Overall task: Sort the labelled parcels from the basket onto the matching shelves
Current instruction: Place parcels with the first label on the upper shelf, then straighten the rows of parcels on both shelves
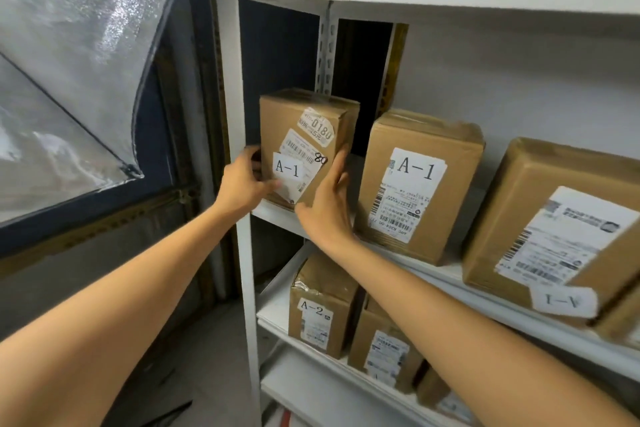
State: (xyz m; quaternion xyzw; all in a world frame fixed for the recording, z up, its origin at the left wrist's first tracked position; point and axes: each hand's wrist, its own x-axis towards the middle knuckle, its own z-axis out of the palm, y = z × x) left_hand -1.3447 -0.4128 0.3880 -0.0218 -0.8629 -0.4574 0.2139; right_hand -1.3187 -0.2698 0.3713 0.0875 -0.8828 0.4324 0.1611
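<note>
Placement step: left hand (242, 180) grips A-1 parcel (304, 146), right hand (325, 208) pressed flat on its side, at shelf (273, 215) edge. Next: slide back, release.

Two arms show, each bare along its whole visible length with skin uncovered from the frame's edge to the fingertips. The left forearm (121, 288) looks broad where it lies close to the camera and tapers toward the wrist. The right forearm (467, 322) is slim and narrows evenly. The left hand (242, 180) and right hand (327, 208) are bare. The fingers are slightly blurred, so the nails cannot be made out.
</note>
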